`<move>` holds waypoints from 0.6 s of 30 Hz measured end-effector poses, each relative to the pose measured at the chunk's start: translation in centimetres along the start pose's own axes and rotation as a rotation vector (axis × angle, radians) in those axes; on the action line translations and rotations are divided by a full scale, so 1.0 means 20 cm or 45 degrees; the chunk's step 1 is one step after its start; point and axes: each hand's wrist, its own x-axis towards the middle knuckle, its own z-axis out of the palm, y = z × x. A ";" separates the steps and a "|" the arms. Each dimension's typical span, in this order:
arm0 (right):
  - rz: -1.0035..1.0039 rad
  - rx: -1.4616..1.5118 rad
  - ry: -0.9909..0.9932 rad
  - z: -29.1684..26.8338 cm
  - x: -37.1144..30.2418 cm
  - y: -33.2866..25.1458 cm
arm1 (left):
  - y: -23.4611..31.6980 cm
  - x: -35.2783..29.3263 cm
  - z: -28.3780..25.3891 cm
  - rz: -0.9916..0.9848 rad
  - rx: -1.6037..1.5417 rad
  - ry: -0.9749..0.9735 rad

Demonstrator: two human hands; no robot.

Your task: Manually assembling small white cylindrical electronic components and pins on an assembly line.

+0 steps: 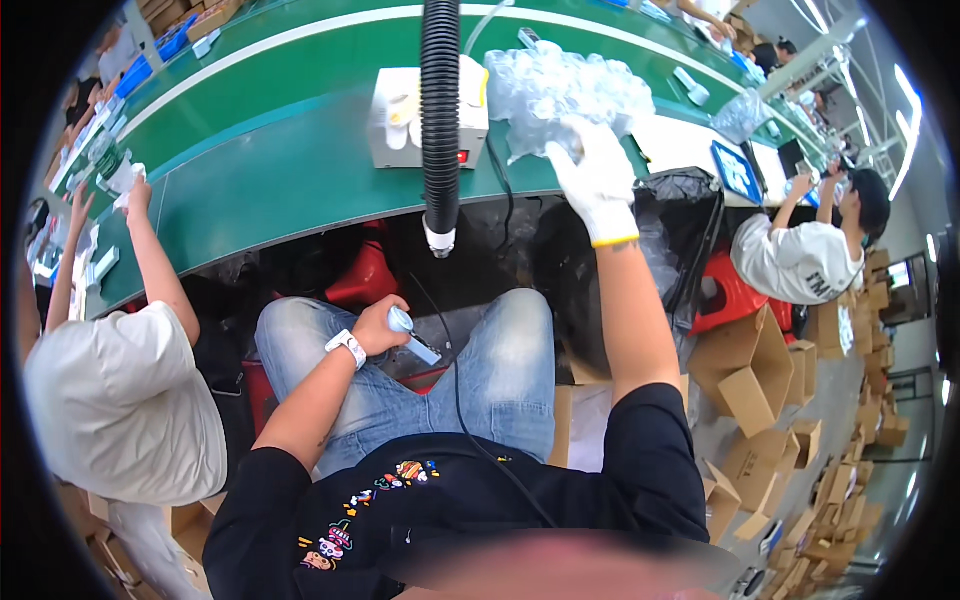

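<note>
In my left hand (378, 328), bare with a white watch at the wrist, is a small pale-blue and white handheld device (424, 349) with a round end. The fingers close around it above my lap. My right hand (596, 182) wears a white glove with a yellow cuff and reaches to a clear plastic bag (530, 95) full of round, clear plastic pieces on the bench. Its thumb stands apart from the fingers, which touch the bag; the fingertips are partly hidden. No piece shows in its grasp.
A white box (393, 150) with a red switch stands on the green bench (260, 190), a glove on it. A black corrugated hose (440, 110) hangs in front. Co-workers sit at left (130, 400) and right (800, 255). Cardboard boxes (740, 365) stand on the floor at right.
</note>
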 end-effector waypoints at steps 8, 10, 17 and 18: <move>0.082 -0.095 -0.533 0.04 0.25 -0.14 | 0.01 -0.05 -0.03 0.085 -0.600 -0.319; 0.012 0.014 -0.375 -0.07 0.15 -0.22 | 0.02 -0.06 -0.02 0.171 -0.944 -0.423; 0.062 0.877 -0.061 -0.03 -0.60 -0.34 | 0.32 -0.15 -0.01 0.167 -1.739 -0.579; 0.093 0.862 -0.172 0.05 -0.71 -0.37 | 0.32 -0.13 0.03 0.155 -1.715 -0.653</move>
